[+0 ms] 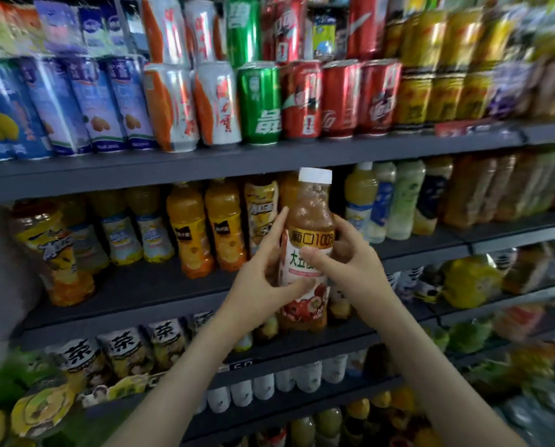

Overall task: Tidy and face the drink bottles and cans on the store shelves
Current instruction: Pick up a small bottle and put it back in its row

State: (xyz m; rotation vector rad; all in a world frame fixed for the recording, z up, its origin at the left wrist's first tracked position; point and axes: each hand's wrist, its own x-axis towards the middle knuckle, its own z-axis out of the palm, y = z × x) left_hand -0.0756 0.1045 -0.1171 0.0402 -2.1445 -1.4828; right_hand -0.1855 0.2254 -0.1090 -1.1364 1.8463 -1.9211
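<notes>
Juice bottle (311, 217) with the white cap is upright in front of the middle shelf (134, 285) and looks lifted clear of it, label toward the camera. In the head view the left hand (253, 282) and right hand (347, 262) both grip it around the label, thumbs across the front. Looks like the facing step to me. The next move is probably setting it in the gap beside the orange bottles (205, 227), label kept outward, without bumping the neighbours.
</notes>
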